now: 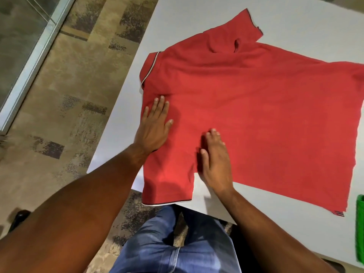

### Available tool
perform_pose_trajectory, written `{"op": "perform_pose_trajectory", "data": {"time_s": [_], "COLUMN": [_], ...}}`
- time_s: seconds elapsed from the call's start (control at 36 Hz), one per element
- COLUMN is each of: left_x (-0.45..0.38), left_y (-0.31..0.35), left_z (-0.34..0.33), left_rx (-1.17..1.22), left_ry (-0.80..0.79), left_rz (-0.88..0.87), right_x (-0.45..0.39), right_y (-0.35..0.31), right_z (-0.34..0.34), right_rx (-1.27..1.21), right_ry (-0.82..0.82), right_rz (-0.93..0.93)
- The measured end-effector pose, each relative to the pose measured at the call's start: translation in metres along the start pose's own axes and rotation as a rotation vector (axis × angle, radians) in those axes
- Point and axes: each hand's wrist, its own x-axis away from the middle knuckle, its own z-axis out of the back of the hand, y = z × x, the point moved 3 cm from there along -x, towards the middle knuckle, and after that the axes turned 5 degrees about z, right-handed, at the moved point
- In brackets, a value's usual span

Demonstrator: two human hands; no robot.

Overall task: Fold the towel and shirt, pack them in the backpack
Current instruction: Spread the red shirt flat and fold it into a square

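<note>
A red polo shirt (pixel 256 107) lies spread flat on the white table (pixel 305 24), collar toward the left edge, hem toward the right. One sleeve points to the far side; the near sleeve hangs a little over the table's front edge. My left hand (pixel 154 127) presses flat on the shirt near the shoulder, fingers straight. My right hand (pixel 215 160) lies flat on the cloth by the near armpit, fingers together. No towel or backpack can be identified in view.
A bright green object (pixel 360 229) is cut off at the right edge of the table. Patterned carpet (pixel 65 99) lies left of the table, with a glass partition (pixel 21 32) at far left. My jeans-clad legs (pixel 177 245) are below the table's front edge.
</note>
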Motion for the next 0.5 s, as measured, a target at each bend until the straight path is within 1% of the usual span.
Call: {"op": "perform_pose_trajectory", "data": {"time_s": [0.03,0.06,0.14,0.19,0.25,0.28,0.31,0.33,0.36,0.42,0.44,0.5], "left_x": [0.001,0.002,0.002,0.002,0.002,0.002,0.002,0.002,0.002,0.003,0.003,0.004], "left_y": [-0.001,-0.002,-0.003,-0.003,-0.003,-0.003,-0.003,-0.004,-0.004,-0.005,-0.006,-0.007], "left_z": [-0.001,-0.002,-0.003,-0.003,-0.003,-0.003,-0.002,-0.002,-0.002,-0.003,-0.003,-0.003], "left_rx": [-0.014,-0.03,-0.046,-0.047,-0.049,-0.048,-0.049,-0.049,-0.046,-0.041,-0.042,-0.042], "left_ry": [0.002,0.008,0.011,0.013,0.017,0.022,0.03,0.04,0.049,0.062,0.067,0.076], "left_rz": [-0.006,-0.014,-0.02,-0.019,-0.025,-0.029,-0.034,-0.04,-0.045,-0.055,-0.056,-0.055], "right_x": [0.002,0.006,0.023,0.027,0.025,0.022,0.02,0.02,0.022,0.032,0.039,0.05], "right_y": [0.009,0.016,0.029,0.03,0.021,0.013,0.003,-0.007,-0.016,-0.028,-0.028,-0.026], "right_z": [0.002,0.002,-0.007,-0.01,-0.01,-0.01,-0.01,-0.012,-0.016,-0.03,-0.038,-0.051], "right_rx": [0.064,0.146,0.389,0.41,0.361,0.335,0.319,0.315,0.322,0.363,0.389,0.423], "right_ry": [-0.001,-0.041,-0.217,-0.243,-0.204,-0.176,-0.159,-0.168,-0.21,-0.356,-0.43,-0.518], "right_rz": [-0.032,-0.027,0.118,0.11,0.052,0.059,0.11,0.199,0.312,0.522,0.585,0.626]}}
